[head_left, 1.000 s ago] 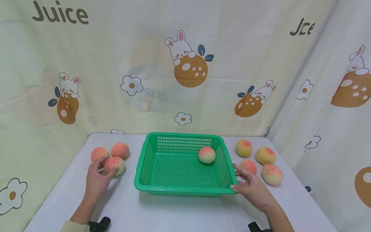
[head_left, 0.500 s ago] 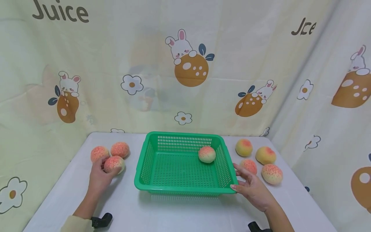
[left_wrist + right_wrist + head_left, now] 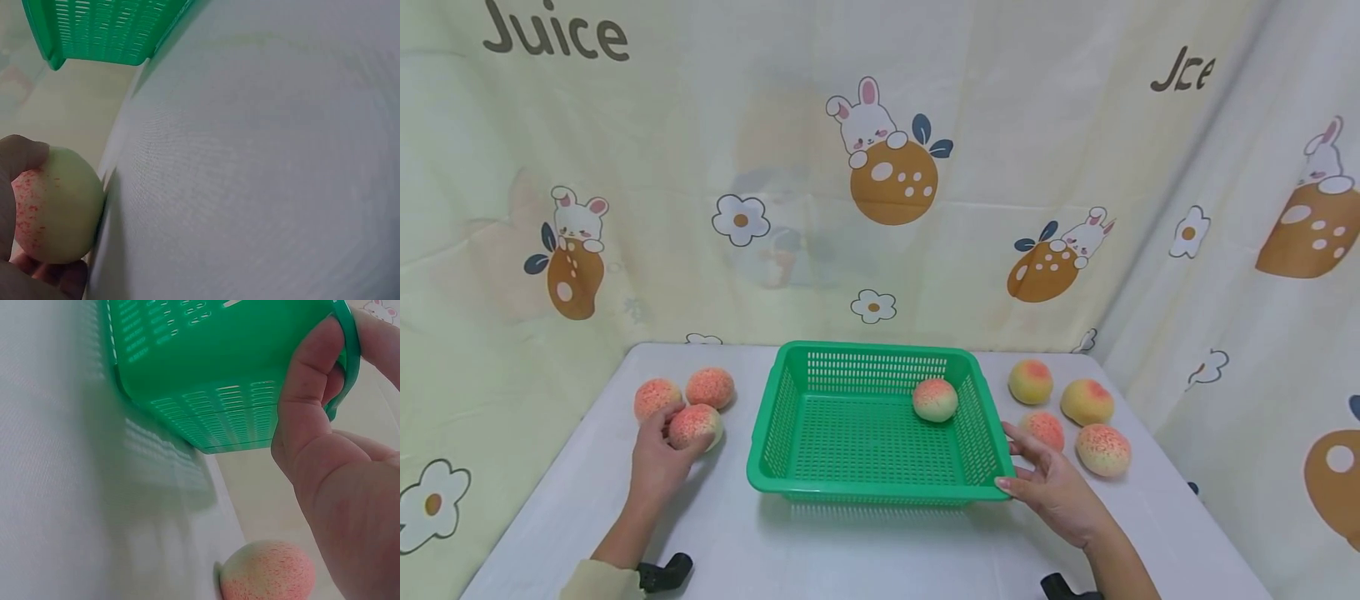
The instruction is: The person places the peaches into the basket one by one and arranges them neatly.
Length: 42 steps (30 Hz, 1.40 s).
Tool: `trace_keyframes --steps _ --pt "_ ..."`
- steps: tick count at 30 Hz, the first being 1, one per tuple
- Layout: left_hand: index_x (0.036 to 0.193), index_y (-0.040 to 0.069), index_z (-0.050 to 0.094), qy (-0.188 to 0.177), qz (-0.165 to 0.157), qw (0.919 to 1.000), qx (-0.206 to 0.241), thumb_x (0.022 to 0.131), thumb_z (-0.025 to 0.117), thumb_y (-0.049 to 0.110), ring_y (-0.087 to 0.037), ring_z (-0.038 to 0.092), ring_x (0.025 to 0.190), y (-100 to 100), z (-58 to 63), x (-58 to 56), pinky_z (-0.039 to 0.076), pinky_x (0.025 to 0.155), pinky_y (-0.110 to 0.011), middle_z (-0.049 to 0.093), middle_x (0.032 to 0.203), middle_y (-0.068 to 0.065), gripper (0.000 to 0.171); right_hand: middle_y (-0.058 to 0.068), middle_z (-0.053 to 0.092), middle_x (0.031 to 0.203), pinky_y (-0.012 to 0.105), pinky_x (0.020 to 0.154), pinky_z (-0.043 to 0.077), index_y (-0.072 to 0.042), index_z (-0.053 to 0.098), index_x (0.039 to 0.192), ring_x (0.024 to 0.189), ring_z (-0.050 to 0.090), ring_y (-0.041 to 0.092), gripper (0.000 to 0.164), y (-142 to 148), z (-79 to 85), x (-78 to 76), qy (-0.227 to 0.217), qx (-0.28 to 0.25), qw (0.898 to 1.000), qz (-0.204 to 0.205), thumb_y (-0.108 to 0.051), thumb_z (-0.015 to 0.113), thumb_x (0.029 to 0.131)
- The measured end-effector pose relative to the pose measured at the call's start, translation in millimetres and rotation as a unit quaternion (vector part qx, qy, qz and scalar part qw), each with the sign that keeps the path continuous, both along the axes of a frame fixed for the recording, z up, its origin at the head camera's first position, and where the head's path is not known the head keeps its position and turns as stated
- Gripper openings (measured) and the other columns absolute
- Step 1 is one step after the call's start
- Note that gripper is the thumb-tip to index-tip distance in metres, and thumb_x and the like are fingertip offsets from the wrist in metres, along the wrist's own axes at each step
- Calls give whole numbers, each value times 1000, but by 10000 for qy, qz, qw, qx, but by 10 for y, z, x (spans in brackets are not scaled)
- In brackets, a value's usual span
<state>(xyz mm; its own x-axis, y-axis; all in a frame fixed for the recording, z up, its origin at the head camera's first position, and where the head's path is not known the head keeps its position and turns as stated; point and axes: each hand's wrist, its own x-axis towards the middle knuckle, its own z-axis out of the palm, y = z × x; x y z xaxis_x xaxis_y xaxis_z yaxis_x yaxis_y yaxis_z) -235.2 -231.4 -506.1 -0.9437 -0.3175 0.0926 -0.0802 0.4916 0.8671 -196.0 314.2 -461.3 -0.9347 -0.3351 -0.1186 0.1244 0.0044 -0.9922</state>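
Observation:
A pink-and-cream peach (image 3: 696,427) lies on the table at the left, and my left hand (image 3: 658,458) grips it between thumb and fingers. The left wrist view shows the same peach (image 3: 65,209) low over the white cloth, thumb on one side and fingertips on the other. At the centre stands a green plastic basket (image 3: 880,490) holding one peach (image 3: 936,400) near its right wall. My right hand (image 3: 1056,487) holds the basket's front right corner; in the right wrist view thumb and fingers (image 3: 312,375) pinch its rim.
Two more peaches (image 3: 711,388) sit just behind the gripped one. On the right are several peaches, two of them yellowish (image 3: 1031,382) and a speckled one (image 3: 1103,451) near my right hand. A printed curtain (image 3: 880,250) hangs behind the white table (image 3: 850,558).
My left hand has moved slightly forward and closed its fingers more tightly round the peach. The right hand and the basket stay where they were.

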Motion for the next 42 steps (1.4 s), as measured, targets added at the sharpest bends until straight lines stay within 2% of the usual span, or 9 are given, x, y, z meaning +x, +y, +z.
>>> trace_keyframes --steps 13,17,22,25,29,36,42 --pt "152 5 40 -20 18 9999 166 91 78 26 -39 44 135 44 133 51 48 106 -54 44 149 -21 75 11 37 131 31 93 60 -7 13 164 114 68 18 91 -5 17 0 -23 40 10000 -16 3 68 92" --pt "151 6 42 1 13 9999 101 90 79 29 -37 47 132 62 168 66 50 99 -45 46 147 -20 74 12 36 130 30 93 60 -6 13 164 114 68 17 90 -20 26 3 34 15 10000 10 4 67 92" --pt "149 7 45 93 9 10000 14 89 80 31 -34 48 129 78 211 72 46 89 -28 48 146 -17 73 12 37 128 30 92 61 -3 11 164 114 68 17 89 -30 36 12 153 -49 9998 110 5 66 93" --pt "150 8 45 97 -10 10000 2 89 80 32 -34 48 128 84 231 71 46 86 -25 48 146 -17 74 12 37 129 30 92 60 -4 13 164 113 68 16 89 -36 39 12 116 -27 9999 65 5 66 93" --pt "150 8 45 115 -9 9999 16 89 80 32 -34 49 128 98 256 71 47 88 -27 49 146 -17 74 12 37 130 30 93 60 -6 14 164 113 68 15 90 -34 30 7 15 44 10000 -36 4 68 92" --pt "150 7 45 207 -48 9998 -1 89 80 30 -35 49 129 129 334 67 51 94 -41 50 147 -17 74 11 37 130 30 93 60 -6 13 164 114 69 16 90 -30 13 2 3 46 10000 -43 3 68 92" --pt "150 9 46 233 -129 9996 57 89 80 30 -33 49 128 169 445 79 50 90 -31 50 146 -15 72 11 38 129 29 92 61 -5 12 164 113 69 16 91 -31 24 10 85 54 9999 -32 3 68 92"
